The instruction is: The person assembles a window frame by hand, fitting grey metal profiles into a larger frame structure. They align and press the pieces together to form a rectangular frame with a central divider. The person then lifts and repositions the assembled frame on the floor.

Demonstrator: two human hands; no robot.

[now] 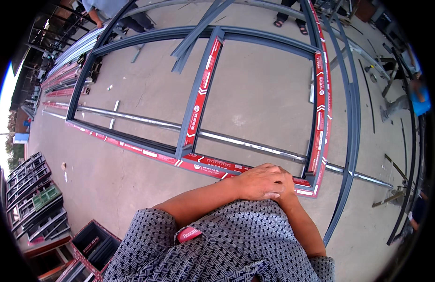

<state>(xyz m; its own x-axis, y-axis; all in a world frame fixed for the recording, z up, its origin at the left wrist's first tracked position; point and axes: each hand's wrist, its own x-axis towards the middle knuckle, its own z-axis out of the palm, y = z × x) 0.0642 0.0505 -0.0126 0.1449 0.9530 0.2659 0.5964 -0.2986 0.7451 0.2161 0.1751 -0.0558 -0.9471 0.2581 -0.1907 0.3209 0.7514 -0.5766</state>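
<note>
My left hand (257, 182) and my right hand (285, 182) are clasped together in front of my body. The left lies across the right with its fingers folded over it; most of the right hand's fingers are hidden. Both rest by the near edge of a large grey window frame (217, 162), which is partly covered in red printed film. An upright bar (198, 101) with red film divides the frame. Two loose grey profiles (194, 40) lie crossed over its far side. No tool or part shows in my hands.
Metal rails (255, 146) run beneath the frame. Long grey profiles (353, 117) stand along its right side. Stacked frames (34, 188) and boxed profiles (93, 244) lie at left. Two people (119, 11) (290, 11) stand beyond the frame; another in blue (418, 96) is at right.
</note>
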